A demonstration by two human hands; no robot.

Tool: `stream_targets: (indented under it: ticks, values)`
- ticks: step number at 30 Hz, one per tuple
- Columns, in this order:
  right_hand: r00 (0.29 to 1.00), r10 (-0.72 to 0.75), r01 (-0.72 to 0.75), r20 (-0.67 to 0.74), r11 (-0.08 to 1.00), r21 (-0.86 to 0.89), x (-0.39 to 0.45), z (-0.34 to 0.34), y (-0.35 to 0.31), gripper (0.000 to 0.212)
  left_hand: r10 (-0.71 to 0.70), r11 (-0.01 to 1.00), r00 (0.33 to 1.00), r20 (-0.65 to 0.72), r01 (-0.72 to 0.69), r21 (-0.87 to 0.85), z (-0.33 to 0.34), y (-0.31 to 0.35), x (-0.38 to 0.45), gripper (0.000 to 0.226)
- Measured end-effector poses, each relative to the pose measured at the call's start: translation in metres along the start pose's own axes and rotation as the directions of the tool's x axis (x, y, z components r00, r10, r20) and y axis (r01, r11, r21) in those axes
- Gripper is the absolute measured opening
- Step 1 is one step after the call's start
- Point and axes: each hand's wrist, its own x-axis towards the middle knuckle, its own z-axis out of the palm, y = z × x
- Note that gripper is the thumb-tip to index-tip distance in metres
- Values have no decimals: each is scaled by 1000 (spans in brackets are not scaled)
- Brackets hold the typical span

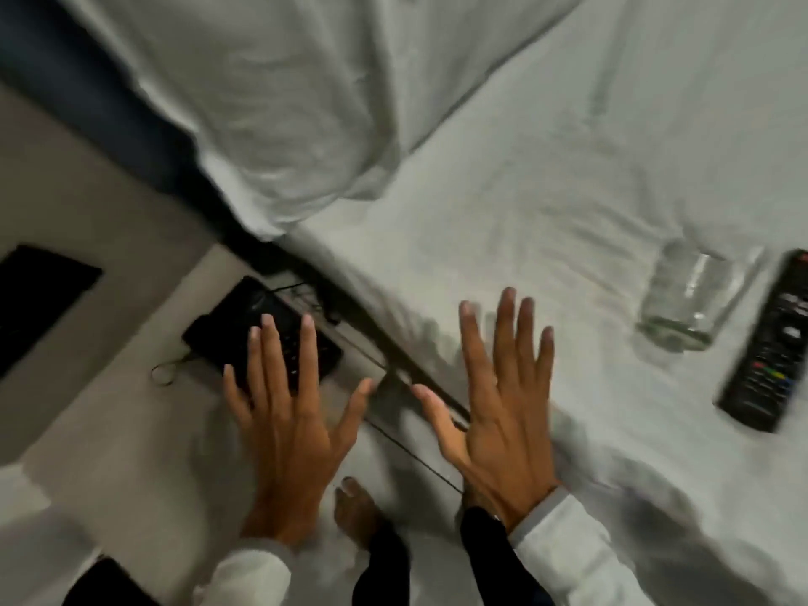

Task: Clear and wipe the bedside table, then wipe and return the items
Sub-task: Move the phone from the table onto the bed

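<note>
1. The left hand (290, 424) is flat and wide open, with its back to the camera. Its fingers (271, 356) are spread apart and point up and away from the person. It holds nothing.
2. The right hand (503, 413) is wide open too, back up, with all its fingers (507, 338) stretched out and spread. It holds nothing.
3. The two thumbs point toward each other but do not touch.
4. Both hands hang in the air, side by side. I cannot tell if they touch anything under them.
5. The left fingertips sit in front of a black desk phone with buttons (262, 338). The phone lies on the pale grey bedside table (131, 387), near the edge of the bed. Its long side runs from the upper left to the lower right.
6. A thin dark cord (166, 371) loops out from the left of the phone.
7. The clear drinking glass (691, 299) lies tipped on its side on the wrinkled white bed sheet (546, 190), to the right of the right hand. Its thick base is nearer the person.
8. The long black TV remote with coloured buttons (774, 347) lies flat on the sheet just beside the glass, on its right. It runs from the upper right down to the lower left.
9. A big white pillow (284, 102) lies at the top
10. A bare foot (354, 513) stands on the floor between the two arms
</note>
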Motion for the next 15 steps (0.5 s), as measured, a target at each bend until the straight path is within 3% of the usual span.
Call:
stream_targets:
  ticks: [4,6,7,10,13,15]
  values:
    - [941,-284,287,185,958,10,20,80,-65,79,-139,990,985,104,136,30,16,-103,-23,86]
    - [889,-339,338,308,939,56,32,121,-90,78,-239,950,950,200,271,-154,33,-139,-27,83]
    - [867,-326,322,378,944,74,41,139,-97,79,-291,878,913,286,373,-298,41,-149,-25,83]
    - [804,-172,140,570,985,101,71,182,-107,86,-336,593,823,459,563,-576,66,-155,-11,78]
    - [722,-5,-173,691,967,188,90,207,-113,93,-401,369,800,447,587,-720,82,-138,13,74]
    - [725,45,-298,687,920,255,87,210,-116,89,-517,244,726,453,633,-735,88,-125,28,74]
